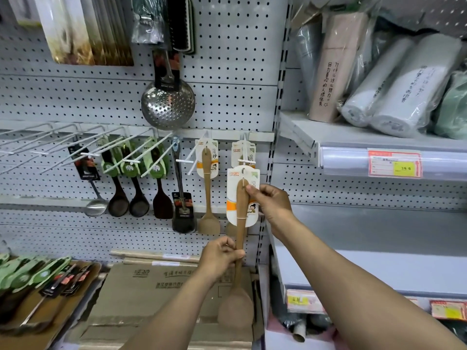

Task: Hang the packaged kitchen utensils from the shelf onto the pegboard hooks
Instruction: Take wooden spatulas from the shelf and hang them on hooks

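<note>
I hold a wooden spatula (239, 213) upright in front of the pegboard (227, 72); its white and orange card (233, 198) sits at the handle's top. My right hand (271, 200) pinches the card's right edge and the handle top. My left hand (221, 256) grips the handle lower down. The card's hang hole is just below the tip of a white peg hook (246, 160) that carries more of these cards. Another wooden spatula (207, 188) hangs on the hook to the left.
Dark spoons (118, 200), a ladle (97, 205), a black turner (183, 213) and a steel skimmer (168, 104) hang to the left among bare hooks (38, 147). More packaged utensils (32, 281) and cardboard boxes (151, 294) lie on the lower shelf. Wrapped tubes (394, 97) fill the right-hand shelf.
</note>
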